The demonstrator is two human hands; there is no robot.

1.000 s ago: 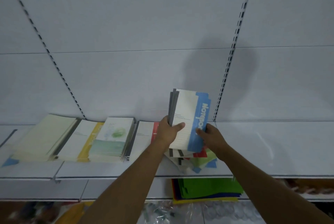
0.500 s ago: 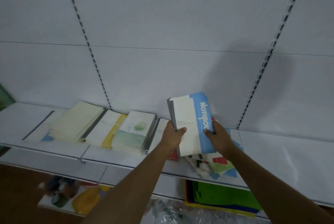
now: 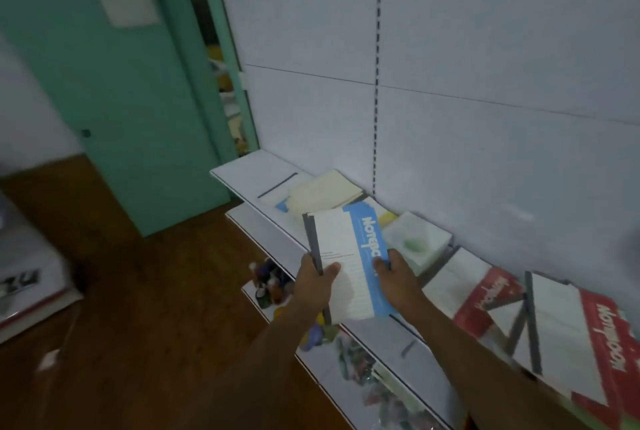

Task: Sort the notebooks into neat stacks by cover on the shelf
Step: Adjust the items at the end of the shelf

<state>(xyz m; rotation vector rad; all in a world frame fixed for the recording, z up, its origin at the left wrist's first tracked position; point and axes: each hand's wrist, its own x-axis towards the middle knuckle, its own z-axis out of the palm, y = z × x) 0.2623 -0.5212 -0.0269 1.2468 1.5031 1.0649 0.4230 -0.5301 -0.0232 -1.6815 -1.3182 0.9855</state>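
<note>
Head view shows a small bundle of blue-and-white notebooks (image 3: 349, 263) held up in the air in front of the shelf (image 3: 277, 227), above its front edge and clear of every stack. Its long axis runs from the person up and away toward the wall, leaning a little left at the top; the dark spine lies along the left side and the blue band with lettering along the right. The cover faces the camera.

The left hand (image 3: 313, 279) grips the spine edge, thumb pressed on the cover and fingers curled behind. The right hand (image 3: 394, 273) pinches the blue edge the same way.

Behind the bundle, cream notebooks (image 3: 323, 191) lie at the left end of the shelf, pale green ones (image 3: 417, 240) just to the right, and red-and-white ones (image 3: 568, 332) lie loosely fanned farther right.

To do this step well, the person probably should square the bundle's edges between both palms first, then lower it flat onto a bare patch of shelf, spine parallel to its neighbours, not overlapping another cover's stack.
</note>
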